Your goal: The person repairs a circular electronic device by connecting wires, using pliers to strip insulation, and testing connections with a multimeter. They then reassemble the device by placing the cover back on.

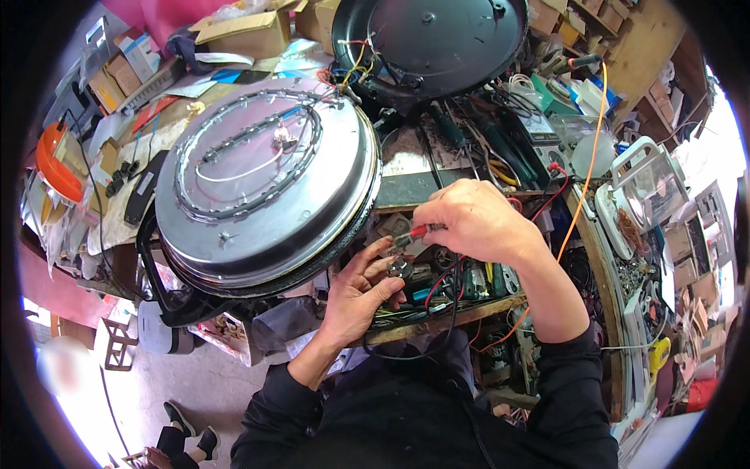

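Observation:
Between the thumb and fingers of my left hand [355,301] is a small round black plug [400,269], its face turned up. My right hand [480,223] pinches a red-sleeved clip [422,231], whose metal end comes close to the plug and my left fingertips; I cannot tell if they touch. A black cord [418,353] loops below my hands. Left of them lies a large round metal pan [258,223], underside up, with a ring-shaped heating element [215,209] and a white wire on it. Its black handle [160,285] points down to the left.
A black round shell [445,47] with loose coloured wires stands behind. Pliers [500,168] and other tools crowd the bench and the open drawer under my hands. An orange cable [582,184] runs down on the right. Another person's shoes [180,418] show on the floor, lower left.

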### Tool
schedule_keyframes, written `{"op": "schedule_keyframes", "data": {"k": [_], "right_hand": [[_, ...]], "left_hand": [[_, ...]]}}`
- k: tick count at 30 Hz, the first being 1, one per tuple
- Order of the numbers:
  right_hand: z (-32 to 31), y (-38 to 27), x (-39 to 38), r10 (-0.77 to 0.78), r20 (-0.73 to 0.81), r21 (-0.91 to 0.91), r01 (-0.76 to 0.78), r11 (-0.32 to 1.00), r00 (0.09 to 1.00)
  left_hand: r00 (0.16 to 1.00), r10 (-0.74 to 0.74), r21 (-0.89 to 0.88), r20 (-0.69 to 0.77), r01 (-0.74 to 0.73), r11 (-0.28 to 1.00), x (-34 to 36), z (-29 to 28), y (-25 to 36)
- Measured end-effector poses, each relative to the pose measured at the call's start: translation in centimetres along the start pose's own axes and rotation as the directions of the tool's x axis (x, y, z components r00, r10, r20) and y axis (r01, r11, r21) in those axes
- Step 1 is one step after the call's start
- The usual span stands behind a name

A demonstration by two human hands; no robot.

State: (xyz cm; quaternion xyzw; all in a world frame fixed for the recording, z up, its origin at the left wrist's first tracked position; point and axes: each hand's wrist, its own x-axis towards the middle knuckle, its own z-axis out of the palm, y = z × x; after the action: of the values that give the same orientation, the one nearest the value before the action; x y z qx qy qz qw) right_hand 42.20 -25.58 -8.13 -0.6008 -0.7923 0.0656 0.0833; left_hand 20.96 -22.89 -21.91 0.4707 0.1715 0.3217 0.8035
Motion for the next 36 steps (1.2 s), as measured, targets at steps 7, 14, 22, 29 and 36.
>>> {"op": "schedule_keyframes", "data": {"k": [7, 14, 22, 29, 36], "right_hand": [[0.5, -0.2, 0.1, -0.021, 0.088, -0.019, 0.023, 1.0, 0.996], [0.1, -0.5, -0.1, 0.0, 0.122, 0.006, -0.001, 1.0, 0.992], [-2.2, 1.4, 3.0, 0.032, -0.309, 0.497, 0.132, 0.857, 0.951], [-5.3, 2.5, 11.4, 0.491, -0.477, 0.794, 0.118, 0.596, 0.729], [-5.2, 5.6, 15.9, 0.508, -0.467, 0.792, 0.087, 0.604, 0.723]], "left_hand": [[1.0, 0.003, 0.088, -0.013, -0.002, 0.996, 0.0, -0.5, -0.9], [0.998, 0.032, 0.155, -0.059, -0.023, 0.988, 0.0, -0.3, -1.2], [0.997, -0.018, 0.125, -0.069, 0.027, 0.992, 0.3, -0.1, -0.8], [0.996, 0.052, 0.118, -0.069, -0.044, 0.992, 0.3, -0.4, -0.7], [0.986, 0.055, 0.08, -0.155, -0.043, 0.996, 0.1, -0.2, -0.5]]}}
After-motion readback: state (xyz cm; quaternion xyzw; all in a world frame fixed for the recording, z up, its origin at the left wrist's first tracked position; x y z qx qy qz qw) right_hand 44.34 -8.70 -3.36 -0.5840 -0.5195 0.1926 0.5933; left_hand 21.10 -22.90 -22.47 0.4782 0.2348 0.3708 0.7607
